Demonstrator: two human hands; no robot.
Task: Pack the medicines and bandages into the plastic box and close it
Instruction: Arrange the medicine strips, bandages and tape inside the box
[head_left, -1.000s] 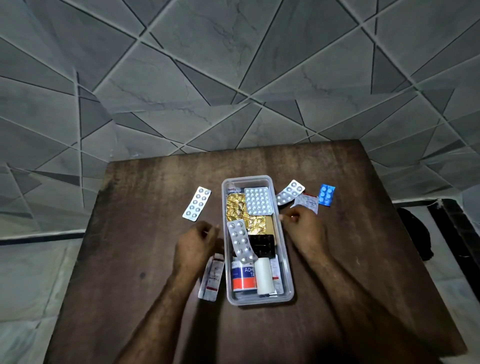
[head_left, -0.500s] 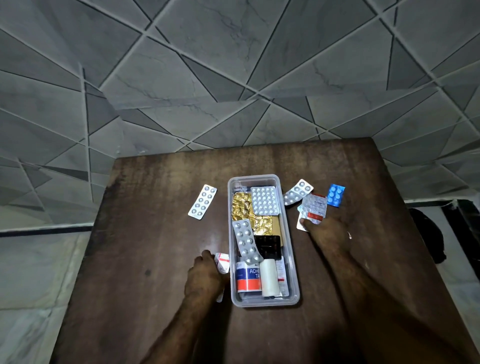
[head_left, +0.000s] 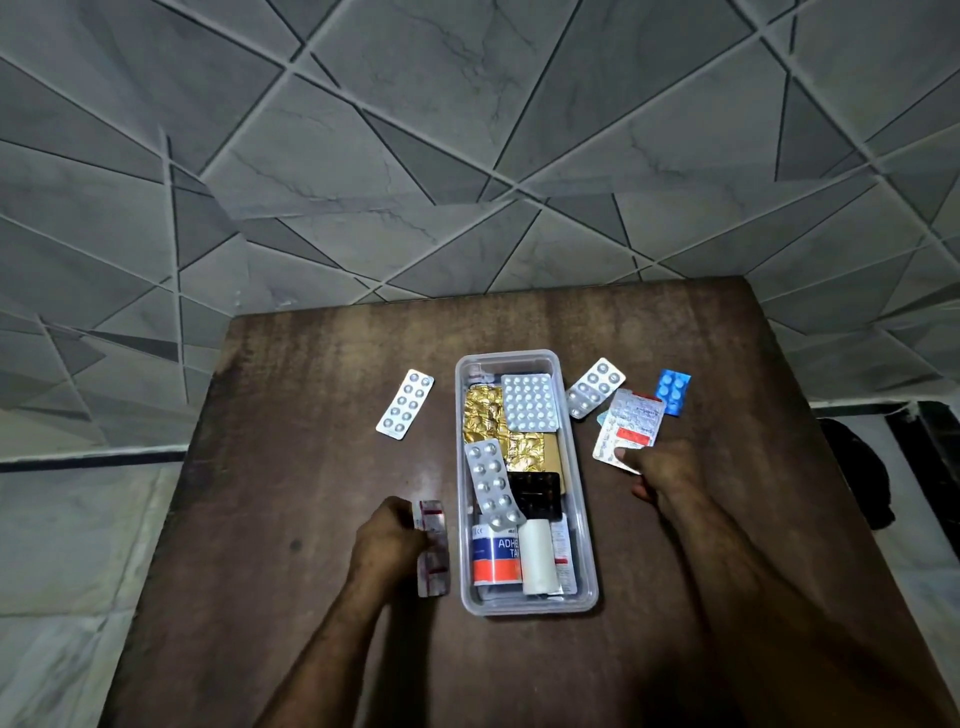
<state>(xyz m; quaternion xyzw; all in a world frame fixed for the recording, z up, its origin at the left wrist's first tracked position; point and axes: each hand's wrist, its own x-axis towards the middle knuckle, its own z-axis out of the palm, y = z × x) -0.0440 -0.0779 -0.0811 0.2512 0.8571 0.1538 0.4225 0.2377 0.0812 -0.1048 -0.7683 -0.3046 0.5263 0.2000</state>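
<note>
A single view is given, taken from a wide-angle camera worn on the head. The table (head_left: 311, 519) is looked down on steeply from its near edge, facing forward toward the far edge and the tiled wall (head_left: 467, 130) behind it. The far corners are kept in frame, while the near corners are cut off at the bottom. The plastic box (head_left: 584, 519) is centred, at arm's reach. Both forearms are seen from behind and above: the left hand (head_left: 387, 540) gripping a red-and-white strip (head_left: 434, 566), the right hand (head_left: 670, 467) pinching printed strips (head_left: 631, 421). No second view is supplied, so nothing is shared.
</note>
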